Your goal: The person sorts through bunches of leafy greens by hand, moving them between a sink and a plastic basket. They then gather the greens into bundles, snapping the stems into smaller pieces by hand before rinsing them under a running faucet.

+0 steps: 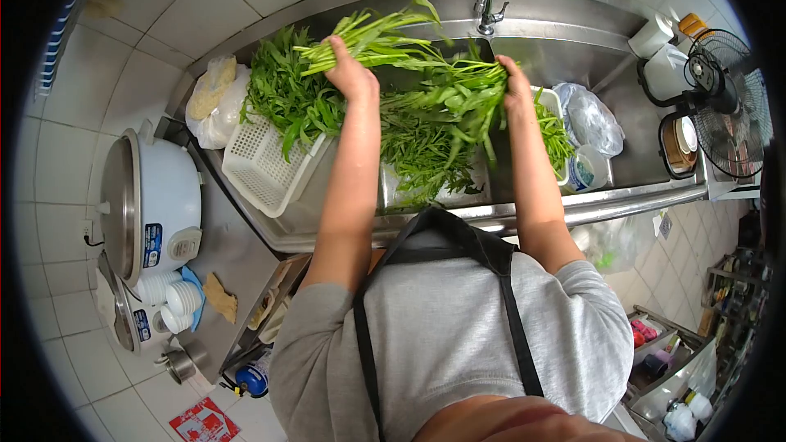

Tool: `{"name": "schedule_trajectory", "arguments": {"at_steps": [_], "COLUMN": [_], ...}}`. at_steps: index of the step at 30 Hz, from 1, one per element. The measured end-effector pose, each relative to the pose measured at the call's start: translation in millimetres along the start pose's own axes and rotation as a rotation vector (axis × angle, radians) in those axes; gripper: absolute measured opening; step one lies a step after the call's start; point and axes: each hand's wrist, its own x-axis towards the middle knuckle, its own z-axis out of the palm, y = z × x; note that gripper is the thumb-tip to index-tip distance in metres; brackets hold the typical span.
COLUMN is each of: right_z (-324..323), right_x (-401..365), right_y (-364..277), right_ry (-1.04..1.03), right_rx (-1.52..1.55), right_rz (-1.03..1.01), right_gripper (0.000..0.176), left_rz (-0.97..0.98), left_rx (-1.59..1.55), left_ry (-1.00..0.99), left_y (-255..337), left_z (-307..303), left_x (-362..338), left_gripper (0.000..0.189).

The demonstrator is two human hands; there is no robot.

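It's a working kitchen, prob. a restaurant's prep area: a long stainless-steel sink w/ a tap sits against white tiled walls, w/ heaps of leafy greens & a white plastic basket in it. A big rice cooker stands on the steel counter by stacked white bowls, w/ a fan on the other side.

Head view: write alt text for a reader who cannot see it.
The left hand and right hand each grip a bunch of greens over a steel sink. More greens lie on a white basket at the left; a rice cooker stands further left.
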Motion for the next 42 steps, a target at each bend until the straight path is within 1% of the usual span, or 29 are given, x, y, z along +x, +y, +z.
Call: {"name": "schedule_trajectory", "arguments": {"at_steps": [2,3,4,6,8,9,10,12,13,14,16,18,20,21,22,23,24,25,26,28,30,32,33,34,36,38,40,41,42], "right_z": [5.5,13.5,22.6,27.1,26.0,30.1,36.6,58.6,71.0,83.3,101.1,124.8,128.8,136.6,135.7,135.5,134.7,132.0,129.4,120.4,114.0,110.3,109.7,108.5,103.7,97.0,87.7,74.5,65.1], "right_x": [-14.9,-26.9,-38.5,-47.2,-46.9,-50.3,-53.9,-63.9,-67.8,-70.6,-72.1,-83.5,-71.3,-77.4,-75.3,-73.3,-70.9,-69.5,-66.4,-58.7,-53.6,-52.9,-56.7,-57.8,-58.3,-55.8,-49.0,-38.2,-36.6], "right_y": [-30.8,-44.5,-59.6,-80.4,-97.9,-108.7,-113.9,-114.9,-112.1,-106.0,-82.2,-64.2,-41.2,-39.5,-35.9,-31.2,-28.1,-25.7,-23.1,-14.3,-7.0,-4.0,-5.6,-5.0,-2.6,-0.4,4.0,3.8,-3.1], "right_ry": [-0.114,-0.133,-0.155,-0.193,-0.154,-0.066,-0.065,-0.038,-0.092,-0.145,-0.203,-0.227,-0.287,-0.300,-0.304,-0.322,-0.339,-0.312,-0.315,-0.301,-0.309,-0.354,-0.326,-0.325,-0.256,-0.248,-0.204,-0.159,-0.098], "right_rx": [-0.234,-0.260,-0.287,-0.438,-0.678,-0.892,-0.891,-1.348,-1.446,-1.513,-1.568,-1.616,-1.512,-1.473,-1.471,-1.417,-1.363,-1.302,-1.303,-1.262,-1.224,-0.887,-0.746,-0.746,-0.430,-0.391,-0.202,-0.091,0.005], "right_rz": [-0.160,-0.174,-0.193,-0.273,-0.383,-0.419,-0.419,-0.629,-0.652,-0.601,-0.698,-0.614,-0.589,-0.511,-0.512,-0.546,-0.578,-0.489,-0.489,-0.528,-0.492,-0.291,-0.198,-0.198,-0.033,-0.015,0.019,0.051,0.062], "right_gripper": [0.011,0.012,0.012,0.014,0.014,0.019,0.019,0.027,0.032,0.032,0.035,0.036,0.032,0.028,0.028,0.028,0.027,0.026,0.026,0.026,0.023,0.020,0.015,0.015,0.013,0.013,0.013,0.011,0.010], "left_rz": [-0.076,-0.102,-0.079,-0.057,-0.079,-0.064,-0.049,-0.050,-0.058,-0.066,-0.070,-0.082,-0.090,-0.108,-0.125,-0.061,-0.057,-0.045,-0.034,-0.042,-0.070,-0.081,-0.088,-0.089,-0.112,-0.118,-0.134,-0.173,-0.219], "left_rx": [-0.008,-0.027,-0.078,-0.089,-0.099,-0.103,-0.109,-0.105,-0.105,-0.106,-0.123,-0.088,-0.032,-0.016,0.001,-0.058,-0.059,-0.089,-0.119,-0.132,-0.132,-0.123,-0.115,-0.115,-0.085,-0.080,-0.078,-0.074,-0.150], "left_ry": [0.079,0.073,0.038,-0.003,-0.001,-0.007,-0.013,0.005,0.004,0.003,-0.010,0.011,0.020,0.033,0.047,-0.028,-0.025,-0.070,-0.115,-0.105,-0.072,-0.063,-0.053,-0.053,-0.002,0.007,0.084,0.134,0.086], "left_y": [11.8,22.0,29.0,41.1,49.0,51.1,51.7,53.7,52.5,50.4,42.8,32.1,24.1,24.9,26.3,21.8,19.2,16.6,15.6,12.9,11.1,8.6,7.3,6.2,-0.3,-8.1,-15.5,-10.5,-6.4], "left_z": [-3.7,-1.8,-0.3,0.4,-1.3,-2.8,-3.9,0.5,2.5,4.4,9.7,14.2,17.5,20.4,23.6,21.6,19.0,16.6,15.3,13.1,12.3,11.9,12.0,12.7,10.8,9.7,11.6,13.6,9.8], "left_x": [15.6,16.7,18.0,22.9,28.0,30.8,32.7,27.3,24.1,19.9,9.8,1.2,-7.7,-15.5,-22.4,-23.9,-23.0,-21.6,-21.4,-21.8,-24.3,-27.6,-29.0,-29.8,-29.7,-32.3,-32.7,-31.8,-25.8], "left_gripper": [0.036,0.042,0.044,0.044,0.044,0.044,0.043,0.043,0.042,0.042,0.040,0.040,0.042,0.040,0.039,0.036,0.036,0.035,0.034,0.033,0.034,0.035,0.036,0.036,0.038,0.040,0.041,0.040,0.040]}}
